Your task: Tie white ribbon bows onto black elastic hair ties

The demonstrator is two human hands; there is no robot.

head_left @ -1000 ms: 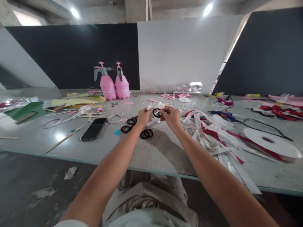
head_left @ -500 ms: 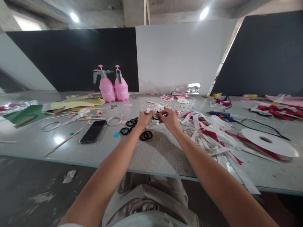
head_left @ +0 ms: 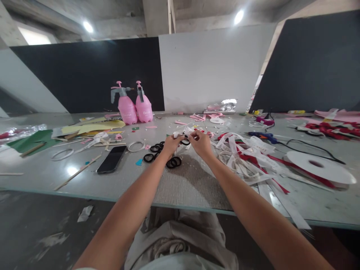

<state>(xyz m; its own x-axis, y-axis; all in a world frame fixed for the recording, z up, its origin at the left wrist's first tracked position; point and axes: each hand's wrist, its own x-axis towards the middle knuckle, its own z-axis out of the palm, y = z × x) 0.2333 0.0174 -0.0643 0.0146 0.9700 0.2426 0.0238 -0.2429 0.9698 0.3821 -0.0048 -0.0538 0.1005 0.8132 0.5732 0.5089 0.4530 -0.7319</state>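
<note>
Fingers of both hands meet over the table [head_left: 194,187], pinching one black ring [head_left: 185,142] between them along with a bit of white ribbon [head_left: 180,133]. The left hand [head_left: 170,144] grips the ring's left side, fingertips pressed together on it; the right hand [head_left: 201,143] closes on its right side, thumb against forefinger. The ring is held just above the tabletop, between the two hands.

Just below the left hand, more black rings [head_left: 173,162] lie on the table, some overlapping, with others [head_left: 155,147] to the left. A phone [head_left: 111,159] lies face up further left, near a white hoop [head_left: 136,146] and wooden sticks [head_left: 78,171]. To the right of the hands is a tangle of white and red ribbon [head_left: 247,157], and beyond it a flat ribbon spool [head_left: 320,167]. A blue glue gun [head_left: 261,137] lies behind the tangle with its black cord running right.

Farther back, green and yellow sheets [head_left: 84,127] lie at left, and two pink spray bottles [head_left: 135,107] stand side by side, touching, against the dark panel.
</note>
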